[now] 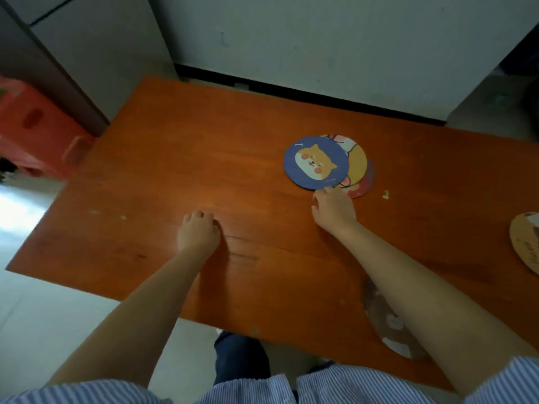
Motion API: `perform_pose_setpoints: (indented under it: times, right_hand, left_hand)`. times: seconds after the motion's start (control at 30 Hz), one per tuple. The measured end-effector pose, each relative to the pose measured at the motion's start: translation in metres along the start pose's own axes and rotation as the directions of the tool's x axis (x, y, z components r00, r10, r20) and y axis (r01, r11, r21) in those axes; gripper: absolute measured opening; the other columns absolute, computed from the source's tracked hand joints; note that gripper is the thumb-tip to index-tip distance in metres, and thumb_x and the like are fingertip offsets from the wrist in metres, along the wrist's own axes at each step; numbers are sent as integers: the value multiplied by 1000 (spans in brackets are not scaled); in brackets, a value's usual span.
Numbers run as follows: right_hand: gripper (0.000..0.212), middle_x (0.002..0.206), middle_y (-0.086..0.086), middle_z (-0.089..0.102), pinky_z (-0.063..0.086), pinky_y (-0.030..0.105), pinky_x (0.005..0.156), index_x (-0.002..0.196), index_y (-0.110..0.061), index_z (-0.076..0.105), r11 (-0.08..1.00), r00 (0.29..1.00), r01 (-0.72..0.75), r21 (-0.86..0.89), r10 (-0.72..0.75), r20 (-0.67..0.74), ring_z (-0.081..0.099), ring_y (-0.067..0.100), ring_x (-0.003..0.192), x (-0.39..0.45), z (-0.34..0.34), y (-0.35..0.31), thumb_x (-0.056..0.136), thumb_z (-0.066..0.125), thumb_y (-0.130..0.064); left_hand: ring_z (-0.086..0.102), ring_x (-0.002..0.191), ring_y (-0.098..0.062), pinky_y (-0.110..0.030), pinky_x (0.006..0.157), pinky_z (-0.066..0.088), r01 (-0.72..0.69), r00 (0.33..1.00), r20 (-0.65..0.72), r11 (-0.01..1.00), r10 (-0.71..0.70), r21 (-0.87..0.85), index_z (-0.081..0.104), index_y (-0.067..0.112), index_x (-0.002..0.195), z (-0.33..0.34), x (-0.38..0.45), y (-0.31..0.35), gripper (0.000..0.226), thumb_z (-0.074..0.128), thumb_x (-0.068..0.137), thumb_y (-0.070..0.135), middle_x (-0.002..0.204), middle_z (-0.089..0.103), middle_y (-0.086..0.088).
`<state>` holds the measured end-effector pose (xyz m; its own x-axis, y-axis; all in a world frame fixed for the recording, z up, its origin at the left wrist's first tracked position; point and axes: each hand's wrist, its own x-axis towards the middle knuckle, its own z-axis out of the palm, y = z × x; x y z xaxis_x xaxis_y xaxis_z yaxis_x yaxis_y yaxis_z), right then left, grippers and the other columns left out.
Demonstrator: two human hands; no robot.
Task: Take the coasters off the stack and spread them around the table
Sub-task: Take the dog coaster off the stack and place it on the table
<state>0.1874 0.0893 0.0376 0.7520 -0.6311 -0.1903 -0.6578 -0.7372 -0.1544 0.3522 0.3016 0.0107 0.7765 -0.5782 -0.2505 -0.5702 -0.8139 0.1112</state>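
An orange-brown wooden desk (163, 158) fills most of the head view, with a pale wall behind it and a red plastic crate (32, 132) on the floor off its left end. The stack of coasters (329, 164) lies flat toward the far right part of the desk, loosely fanned: a blue coaster (316, 162) printed with a cartoon dog sits on top, a yellow coaster (358, 163) shows from under its right side, and a red coaster (363, 189) peeks out at the lower right edge. The right hand (334, 209) reaches forward with its fingers curled downward, the fingertips touching the near edge of the stack where the blue coaster meets the ones beneath; it grips nothing that can be seen. The left hand (198, 233) rests on the bare desk well to the left of the stack, loosely curled into a soft fist, knuckles up, holding nothing. Another coaster (526, 243), tan in colour, lies apart at the right edge of the view, cut off by the frame. A further brownish coaster (392, 330) lies near the front edge of the desk, partly hidden under the right forearm. A small pale scrap (386, 194) sits just right of the stack. Striped blue-and-white sleeves show at the bottom.
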Motion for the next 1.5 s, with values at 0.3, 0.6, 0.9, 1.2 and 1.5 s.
perform_pose_setpoints:
  times: [0.3,0.6,0.9,1.2,1.5]
  right_hand:
    - [45,136,23,39,44,45,95,128,0,43,952,952,-298,-68,302,53,39,38,123,62,14,-61,85,54,2]
    - [30,132,29,43,46,46,94,123,4,47,945,970,-219,-245,237,47,35,41,129,70,27,-43,93,46,2]
    - [25,119,23,53,44,45,90,113,4,50,941,984,-178,-288,168,-57,46,39,116,73,26,-48,92,36,2]
    - [16,86,28,62,46,42,64,82,9,60,974,979,197,117,-189,-72,59,39,76,-11,37,-116,77,49,18]
    - [14,100,18,66,52,41,83,97,3,64,929,982,184,321,-189,-16,61,32,95,-72,63,-129,87,61,-7]
  left_hand:
    - [21,141,-28,-43,115,22,-231,972,38,971,233,-55,35,8,137,-2,86,-81,49,35,95,35,151,31,-11]
    - [-2,145,-18,-33,113,-7,-347,938,1,937,347,40,6,13,146,28,85,-100,69,17,92,53,158,7,-7]
    - [2,145,-20,-35,115,-4,-351,936,-27,936,351,9,10,11,146,30,85,-101,67,25,93,50,157,11,-9]
    - [60,100,-20,-34,86,50,-120,988,17,819,156,-561,62,10,103,-9,80,-91,39,43,92,41,105,64,-11]
    - [64,70,-14,-26,61,46,193,925,378,828,25,-527,59,9,105,-11,26,-87,28,59,86,28,79,68,0]
